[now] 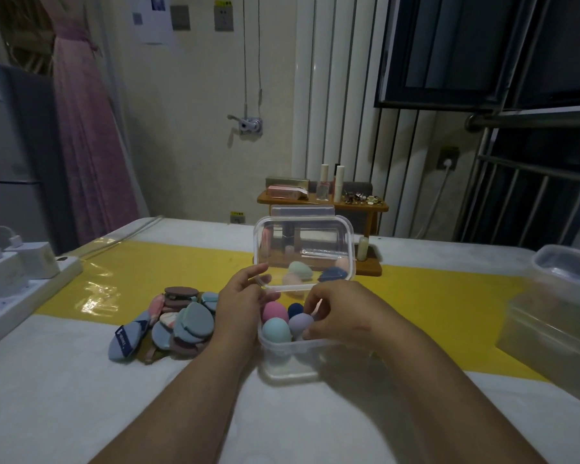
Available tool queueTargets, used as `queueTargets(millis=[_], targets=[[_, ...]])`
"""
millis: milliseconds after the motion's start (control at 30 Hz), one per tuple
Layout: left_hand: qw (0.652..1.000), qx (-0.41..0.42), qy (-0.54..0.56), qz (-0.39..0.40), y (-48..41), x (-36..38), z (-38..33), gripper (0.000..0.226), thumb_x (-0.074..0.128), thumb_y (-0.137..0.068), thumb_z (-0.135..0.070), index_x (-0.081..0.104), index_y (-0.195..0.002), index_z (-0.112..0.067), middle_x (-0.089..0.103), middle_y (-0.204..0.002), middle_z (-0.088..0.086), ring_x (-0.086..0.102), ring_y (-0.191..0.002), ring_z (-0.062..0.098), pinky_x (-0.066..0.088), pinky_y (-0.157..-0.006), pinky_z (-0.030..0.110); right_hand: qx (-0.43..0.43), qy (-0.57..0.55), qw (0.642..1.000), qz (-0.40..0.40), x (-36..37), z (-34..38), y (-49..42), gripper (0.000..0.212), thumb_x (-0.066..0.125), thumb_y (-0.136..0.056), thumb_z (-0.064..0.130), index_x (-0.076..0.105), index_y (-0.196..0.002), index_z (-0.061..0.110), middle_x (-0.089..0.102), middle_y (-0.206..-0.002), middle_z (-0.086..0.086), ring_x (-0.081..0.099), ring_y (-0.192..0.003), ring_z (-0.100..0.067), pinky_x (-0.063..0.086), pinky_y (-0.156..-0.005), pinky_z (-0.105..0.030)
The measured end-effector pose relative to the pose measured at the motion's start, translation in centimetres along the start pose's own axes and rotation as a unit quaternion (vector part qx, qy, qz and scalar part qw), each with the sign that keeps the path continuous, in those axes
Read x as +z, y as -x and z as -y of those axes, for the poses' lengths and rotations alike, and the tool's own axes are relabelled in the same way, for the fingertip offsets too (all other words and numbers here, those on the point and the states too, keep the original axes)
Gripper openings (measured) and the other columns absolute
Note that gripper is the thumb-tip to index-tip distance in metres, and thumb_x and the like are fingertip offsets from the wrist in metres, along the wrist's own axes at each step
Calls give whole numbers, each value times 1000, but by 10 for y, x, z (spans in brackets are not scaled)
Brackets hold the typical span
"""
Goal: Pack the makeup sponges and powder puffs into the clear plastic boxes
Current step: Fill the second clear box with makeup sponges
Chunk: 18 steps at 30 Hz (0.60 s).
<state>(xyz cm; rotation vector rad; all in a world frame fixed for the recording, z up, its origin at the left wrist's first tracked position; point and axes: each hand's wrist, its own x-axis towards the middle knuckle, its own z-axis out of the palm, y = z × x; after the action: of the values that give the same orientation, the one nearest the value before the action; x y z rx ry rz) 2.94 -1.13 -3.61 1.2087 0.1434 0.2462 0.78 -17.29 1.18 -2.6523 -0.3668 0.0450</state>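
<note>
Counted in the open clear box (282, 366) at near centre: four makeup sponges (275, 329), pink, teal, navy and lilac. Seen through the raised lid (303, 242): about four more, blurred. Just left of the box: one heap of powder puffs (181, 324), too overlapped to count. At far right: two more clear boxes (549, 326), stacked. Pinching the lid's near left corner: left grip (245, 296). Curled at the lid's near edge over the lilac sponge, hold unclear: right grip (335, 313). Underneath: white tabletop (81, 396) with a glossy yellow strip (141, 272). Beyond: cream wall (188, 95), pink curtain (87, 128) left, barred dark window (516, 61) right. On one navy puff (133, 329): white label (122, 339), unreadable
</note>
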Motion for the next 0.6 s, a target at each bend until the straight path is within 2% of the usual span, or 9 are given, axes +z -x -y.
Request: queueTargets(millis=[100, 200, 333, 500, 600], targets=[[1000, 4, -3, 3, -1, 0, 0, 46, 41, -86, 13, 70, -104, -18, 64, -107, 9, 67, -87, 27, 51, -78, 40, -1, 16, 1000, -17, 0, 0, 0, 22, 80, -75, 30, 65, -92, 34, 68, -95, 9, 63, -86, -12, 54, -72, -31], [1000, 8, -8, 1, -2, -1, 2, 46, 41, -86, 12, 70, -105, -19, 65, -106, 8, 69, -83, 25, 52, -77, 40, 4, 24, 999, -20, 1, 1, -1, 20, 79, -75, 25, 62, -83, 32, 68, -95, 7, 63, -87, -15, 53, -72, -31], [1000, 9, -6, 3, -2, 0, 1, 46, 44, -84, 13, 71, -101, -20, 66, -105, 10, 66, -94, 33, 51, -82, 44, 5, 36, 999, 8, 2, 2, -2, 10, 75, -79, 21, 69, -78, 29, 70, -91, 4, 63, -86, -16, 50, -66, -26], [1000, 6, -7, 3, 0, 0, -1, 46, 46, -81, 14, 70, -101, -21, 65, -108, 10, 63, -102, 41, 53, -83, 45, 1, 2, 1000, 5, 0, 0, 0, 12, 75, -78, 18, 74, -77, 30, 72, -88, 7, 64, -87, -14, 55, -74, -28], [1000, 7, -11, 3, 1, 0, -1, 47, 45, -82, 14, 69, -101, -21, 65, -108, 10, 63, -104, 41, 53, -86, 47, -6, -2, 1000, -4, -1, 0, 0, 12, 75, -77, 15, 73, -77, 27, 71, -86, 7, 64, -85, -13, 55, -73, -28]])
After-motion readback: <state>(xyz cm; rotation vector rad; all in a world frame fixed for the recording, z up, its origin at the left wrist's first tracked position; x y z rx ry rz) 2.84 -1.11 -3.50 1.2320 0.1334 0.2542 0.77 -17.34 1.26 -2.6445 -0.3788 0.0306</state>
